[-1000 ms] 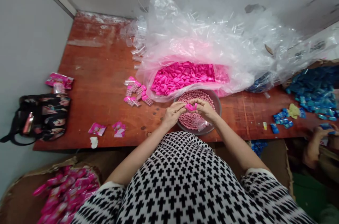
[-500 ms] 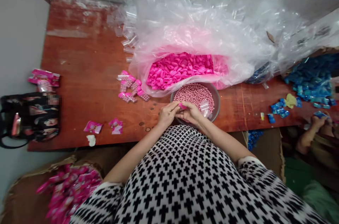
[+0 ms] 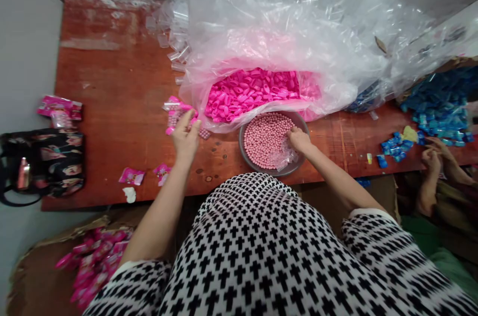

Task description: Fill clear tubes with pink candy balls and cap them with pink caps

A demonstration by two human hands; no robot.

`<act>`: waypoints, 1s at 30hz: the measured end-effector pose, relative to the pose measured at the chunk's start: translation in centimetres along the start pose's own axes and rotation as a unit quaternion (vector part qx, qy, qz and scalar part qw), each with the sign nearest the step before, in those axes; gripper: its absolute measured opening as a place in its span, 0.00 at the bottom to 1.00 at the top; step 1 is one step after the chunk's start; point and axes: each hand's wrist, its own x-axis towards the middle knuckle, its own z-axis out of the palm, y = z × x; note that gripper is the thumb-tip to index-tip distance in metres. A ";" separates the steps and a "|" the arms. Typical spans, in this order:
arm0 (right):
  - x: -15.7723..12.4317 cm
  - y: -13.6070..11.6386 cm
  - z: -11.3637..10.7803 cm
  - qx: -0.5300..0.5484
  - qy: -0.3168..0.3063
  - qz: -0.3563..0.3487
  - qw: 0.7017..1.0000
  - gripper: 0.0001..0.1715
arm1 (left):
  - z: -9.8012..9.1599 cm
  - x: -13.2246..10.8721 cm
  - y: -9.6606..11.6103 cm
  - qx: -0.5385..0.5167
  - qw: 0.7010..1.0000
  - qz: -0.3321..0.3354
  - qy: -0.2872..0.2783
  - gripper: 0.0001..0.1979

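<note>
My left hand is over a small pile of clear containers filled with pink beads and closed with pink caps. Its thumb and forefinger are apart around a pink cap at the pile's edge. My right hand reaches into the right side of a grey bowl of pink beads. Its fingers are curled down at clear plastic containers lying on the beads; the fingertips are partly hidden. Behind the bowl, loose bright pink caps fill an open plastic bag.
Pink packets and a white scrap lie near the front edge. A dark patterned bag sits at left. Below is a box of pink packets. At right are blue pieces and another person's hands.
My hands were together over the bowl around a small pink-capped piece. The left has gone left to the filled containers; the right has moved right, down into the bowl.
</note>
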 end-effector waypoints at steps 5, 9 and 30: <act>0.3 0.4 1.0 0.061 -0.008 -0.039 0.997 0.14 | 7.5 -4.8 1.0 0.000 0.995 -0.009 -0.098 0.13; -0.5 -0.7 -0.4 0.244 0.023 -0.118 0.962 0.13 | 12.3 -6.8 2.1 0.006 0.977 -0.002 -0.212 0.12; 5.2 -5.7 2.0 0.053 0.019 -0.175 0.983 0.19 | 11.7 -5.3 -0.9 -0.211 0.948 -0.201 -0.129 0.20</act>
